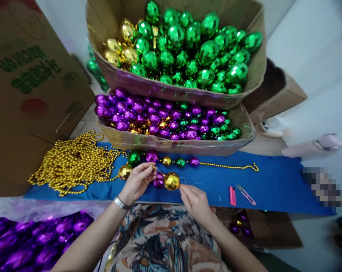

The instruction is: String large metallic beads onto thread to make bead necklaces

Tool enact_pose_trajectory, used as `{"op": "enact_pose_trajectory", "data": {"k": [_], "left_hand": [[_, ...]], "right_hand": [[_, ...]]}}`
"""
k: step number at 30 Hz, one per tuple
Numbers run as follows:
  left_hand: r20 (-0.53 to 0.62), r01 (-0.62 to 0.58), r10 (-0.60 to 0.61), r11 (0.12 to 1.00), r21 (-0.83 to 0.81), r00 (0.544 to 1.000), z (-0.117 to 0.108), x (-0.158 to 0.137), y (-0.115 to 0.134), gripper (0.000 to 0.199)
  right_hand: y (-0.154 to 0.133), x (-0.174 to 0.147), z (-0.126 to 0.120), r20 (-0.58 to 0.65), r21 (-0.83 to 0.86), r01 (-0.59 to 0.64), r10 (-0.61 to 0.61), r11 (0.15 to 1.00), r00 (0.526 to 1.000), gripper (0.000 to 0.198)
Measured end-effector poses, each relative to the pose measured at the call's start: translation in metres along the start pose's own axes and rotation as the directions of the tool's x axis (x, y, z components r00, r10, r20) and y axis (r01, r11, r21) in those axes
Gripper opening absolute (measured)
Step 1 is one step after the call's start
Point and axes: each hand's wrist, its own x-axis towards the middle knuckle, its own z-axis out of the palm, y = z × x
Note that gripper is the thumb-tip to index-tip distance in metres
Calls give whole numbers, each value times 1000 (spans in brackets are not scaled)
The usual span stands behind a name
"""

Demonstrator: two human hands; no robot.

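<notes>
My left hand is closed in a pinch, with a small gold bead at its fingertips and a thin thread running from it. The fingers of my right hand are pressed together on the thread beside a large gold faceted ball. A purple ball sits between that gold ball and my left hand. Another gold ball lies left of my left hand. Behind my hands lies a strand with a green ball, a purple ball and a gold bead chain.
A heap of gold bead chain lies on the blue cloth. On the right are a pink lighter and thread snips. Cardboard boxes of green and purple balls stand behind. A pink bottle lies at right.
</notes>
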Motion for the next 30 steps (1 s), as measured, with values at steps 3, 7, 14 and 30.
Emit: {"op": "enact_pose_trajectory", "data": {"k": [3,7,14,30], "left_hand": [[-12,-19,20,1000,17,1000,1,0,-1,27],[-20,-46,47,998,49,999,2,0,-1,27],[-4,-167,174,952,257,985,10,-3,-4,26],[454,-597,389,471,650,802,33,14,-38,12]], "right_hand": [[1,-1,0,2,-24,16,-16,1000,1000,24],[3,-2,1,-4,-56,29,-29,998,1000,24],[5,-5,3,-14,-147,43,-46,988,999,23],[54,-14,23,-19,-10,-239,239,971,971,25]]}}
